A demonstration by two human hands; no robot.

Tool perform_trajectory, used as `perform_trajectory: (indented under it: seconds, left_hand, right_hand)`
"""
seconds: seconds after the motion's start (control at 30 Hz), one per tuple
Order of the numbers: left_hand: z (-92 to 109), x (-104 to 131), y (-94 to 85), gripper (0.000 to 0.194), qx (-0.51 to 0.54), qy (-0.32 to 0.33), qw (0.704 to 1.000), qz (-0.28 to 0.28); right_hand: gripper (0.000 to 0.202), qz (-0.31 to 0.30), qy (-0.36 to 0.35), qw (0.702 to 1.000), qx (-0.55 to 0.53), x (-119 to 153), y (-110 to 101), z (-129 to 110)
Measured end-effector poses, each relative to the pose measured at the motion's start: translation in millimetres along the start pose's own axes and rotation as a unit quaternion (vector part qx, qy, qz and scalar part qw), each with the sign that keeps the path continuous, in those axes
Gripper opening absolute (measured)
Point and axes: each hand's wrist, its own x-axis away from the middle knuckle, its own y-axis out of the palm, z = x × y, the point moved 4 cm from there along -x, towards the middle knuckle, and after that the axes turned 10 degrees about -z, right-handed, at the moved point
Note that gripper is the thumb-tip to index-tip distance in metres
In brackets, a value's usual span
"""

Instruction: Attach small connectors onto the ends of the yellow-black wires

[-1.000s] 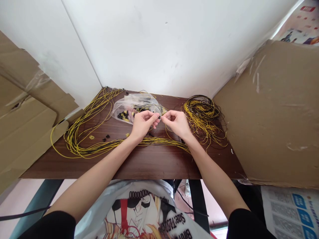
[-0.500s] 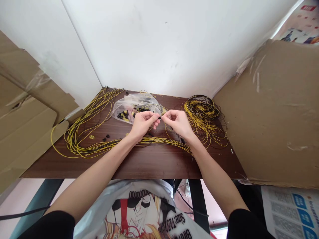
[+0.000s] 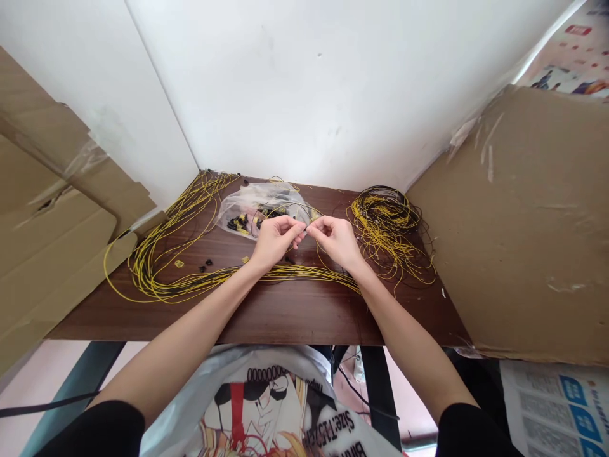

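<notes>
We see both hands raised just above the dark wooden table (image 3: 295,311), fingertips meeting at the middle. Left hand (image 3: 275,240) pinched shut on a small black connector (image 3: 303,229); right hand (image 3: 337,238) pinched on a thin wire (image 3: 320,251) feeding toward that connector. The two hands touch or nearly touch at the pinch point; the connector is too small to make out further.

Just beyond the left hand: a clear plastic bag (image 3: 259,202), lying flat, mouth toward the hands, holding a scatter of small black and yellow connector pieces (image 3: 237,223). Count not readable.

Under the wrists: a long bundle of yellow and black wires (image 3: 190,282) running across the table and looping away past the left hand. Beyond the right hand: a coiled tangle of yellow and black wire (image 3: 387,219). A few loose black bits (image 3: 205,263) lie on the table left of the left hand.

Cardboard sheets (image 3: 523,222) stand on either side
</notes>
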Motion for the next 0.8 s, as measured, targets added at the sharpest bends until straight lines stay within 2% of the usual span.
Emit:
perform_trajectory:
  seconds: [0.13,0.23,0.3,0.57,0.7,0.8]
  left_hand:
    - [-0.6,-1.1,-1.6,0.032,0.022,-0.001,1.000,0.011]
    - [0.9,-1.4,-2.2,0.031,0.038,0.000,0.999,0.026]
    - [2.3,-1.2,-2.2,0.031,0.041,0.000,0.999,0.030]
    - [3.0,0.4,-3.7,0.029,0.050,0.001,0.998,0.044]
    - [2.0,0.1,-2.5,0.031,0.047,0.005,0.998,0.034]
    - [1.8,0.0,-1.5,0.029,0.042,0.006,0.999,0.029]
  right_hand:
    - [0.018,0.017,0.021,0.996,-0.083,-1.5,4.3,4.4]
    - [0.024,0.019,0.044,0.978,-0.203,-3.0,8.5,7.6]
    - [0.029,0.012,0.048,0.969,-0.241,-4.0,10.0,7.7]
    - [0.024,-0.010,0.018,0.977,-0.214,-4.1,5.0,4.1]
    - [0.020,0.016,0.002,0.986,-0.165,-3.1,2.6,3.3]
    - [0.022,0.034,-0.008,0.983,-0.180,-2.7,2.5,4.0]
